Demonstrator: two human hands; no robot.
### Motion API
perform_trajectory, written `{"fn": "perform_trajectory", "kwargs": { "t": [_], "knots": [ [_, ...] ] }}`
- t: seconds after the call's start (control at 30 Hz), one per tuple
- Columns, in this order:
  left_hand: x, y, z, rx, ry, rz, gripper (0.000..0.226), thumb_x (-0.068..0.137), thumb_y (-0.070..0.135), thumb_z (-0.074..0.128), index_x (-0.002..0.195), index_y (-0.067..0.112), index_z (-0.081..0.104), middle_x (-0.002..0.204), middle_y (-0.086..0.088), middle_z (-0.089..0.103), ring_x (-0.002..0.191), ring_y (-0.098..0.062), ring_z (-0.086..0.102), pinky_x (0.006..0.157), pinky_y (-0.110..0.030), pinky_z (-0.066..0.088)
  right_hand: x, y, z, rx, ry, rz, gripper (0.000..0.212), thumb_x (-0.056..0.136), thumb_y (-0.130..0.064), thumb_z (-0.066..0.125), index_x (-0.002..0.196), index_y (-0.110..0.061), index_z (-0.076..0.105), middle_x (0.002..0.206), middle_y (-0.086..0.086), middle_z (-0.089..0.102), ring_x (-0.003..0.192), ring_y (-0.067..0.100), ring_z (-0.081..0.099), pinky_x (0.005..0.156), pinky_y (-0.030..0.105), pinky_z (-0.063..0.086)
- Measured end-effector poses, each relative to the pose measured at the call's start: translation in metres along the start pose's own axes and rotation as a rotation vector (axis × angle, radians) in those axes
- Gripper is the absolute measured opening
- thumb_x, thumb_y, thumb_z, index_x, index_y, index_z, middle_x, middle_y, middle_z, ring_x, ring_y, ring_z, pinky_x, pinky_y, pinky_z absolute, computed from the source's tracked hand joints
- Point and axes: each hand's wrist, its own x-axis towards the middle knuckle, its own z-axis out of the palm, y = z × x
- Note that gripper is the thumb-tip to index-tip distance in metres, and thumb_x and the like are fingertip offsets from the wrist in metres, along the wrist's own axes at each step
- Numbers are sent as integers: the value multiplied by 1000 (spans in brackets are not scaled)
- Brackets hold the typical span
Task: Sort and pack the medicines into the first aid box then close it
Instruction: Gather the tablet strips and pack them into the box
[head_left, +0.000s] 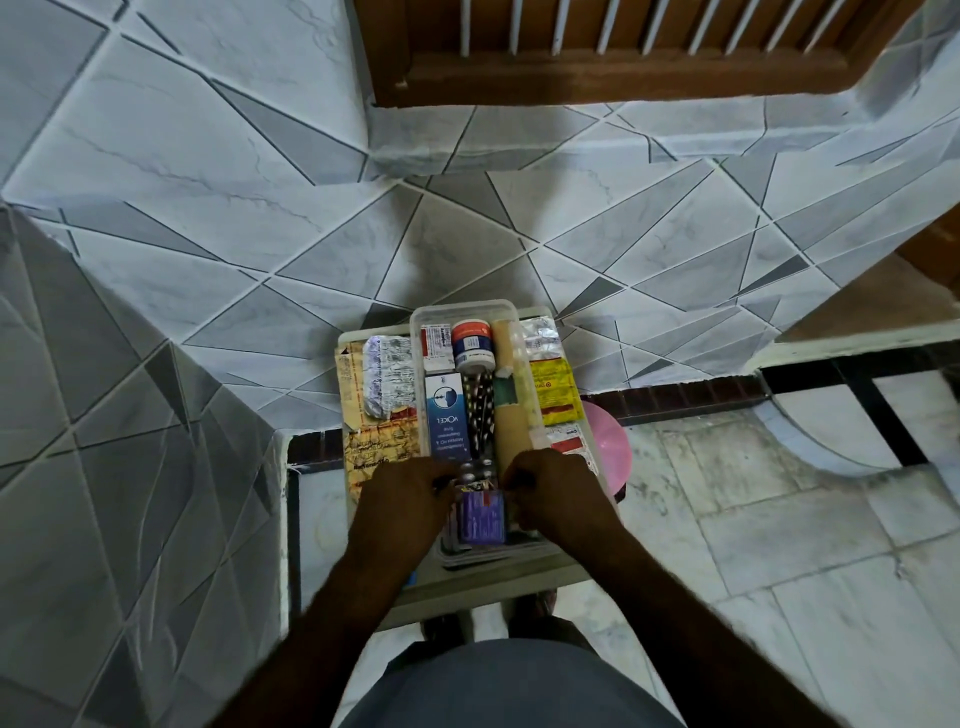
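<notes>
Purple packet (483, 519) in first aid box (493, 584), between curled fingers of left hand (405, 493) and right hand (553, 493); grip unclear.

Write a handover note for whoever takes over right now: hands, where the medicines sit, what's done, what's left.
Left hand: fingers curled at the left of the purple box; grip unclear.
Right hand: fingers curled at its right; grip unclear.
First aid box is open. Its inner tray holds a white jar, blue carton and beige roll. Blister strips lie left of the tray, yellow sachets right.
Done: most medicines are in.
Left: settle the purple box, then close; no lid in view.
</notes>
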Motion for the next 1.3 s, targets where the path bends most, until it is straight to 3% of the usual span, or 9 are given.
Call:
{"fn": "perform_trajectory", "kwargs": {
  "t": [0.13,0.27,0.4,0.53,0.63,0.77,0.87,1.17,1.3],
  "knots": [
    [-3,0,6,56,6,44,23,90,23,63,112,24,72,110,-2,73,100,-18,67,92,-33,51,1,4,-1,-40,6,15,20,87,-10,60,101,-14,74,98,8,74,86,24,72,83,41,58],
    [-5,-5,-4,-68,146,36,12,87,24,67,98,26,72,93,10,72,82,-2,65,75,-22,53,3,14,-23,338,111,90,13,85,-2,64,91,-9,74,80,7,73,58,12,70,59,25,61],
    [-8,-30,-22,-213,266,-148,10,87,26,66,97,25,66,91,8,69,79,-8,68,69,-27,56,11,35,-50,518,290,163,8,84,-4,67,83,-11,72,75,8,73,59,20,70,57,28,60],
    [-14,-70,-29,-128,122,-387,17,84,32,70,97,21,68,89,2,70,83,-18,68,76,-36,55,25,72,-51,348,329,290,5,81,-14,69,83,-12,73,77,6,74,67,25,72,75,41,61],
    [-22,-79,-21,-59,3,-506,24,80,40,72,95,21,68,90,2,71,81,-15,66,79,-38,55,31,88,-40,207,312,314,16,79,-30,72,88,-17,70,86,4,75,74,25,71,76,44,59],
    [-26,-74,-6,-18,-52,-538,37,77,39,76,106,17,66,103,-1,68,84,-12,58,69,-26,44,34,88,-20,33,320,292,44,78,-45,72,110,-17,63,103,5,70,95,24,64,80,33,50],
    [-25,-68,1,14,-38,-538,50,72,40,80,112,14,63,108,-5,68,85,-13,57,65,-23,39,36,85,-6,-38,313,259,56,73,-52,73,114,-17,58,109,8,62,100,25,59,82,36,48],
    [-24,-62,18,78,-42,-508,58,69,34,83,115,14,53,112,-7,62,98,-22,61,76,-31,48,41,81,0,20,325,314,59,65,-43,80,109,-15,53,109,12,62,101,32,59,81,43,51],
    [-23,-64,15,45,-43,-520,52,65,30,86,105,13,57,100,-5,63,84,-18,59,57,-20,40,44,87,-8,177,331,341,41,69,-33,82,100,-16,61,100,7,70,90,24,64,74,32,47]
  ]
}}
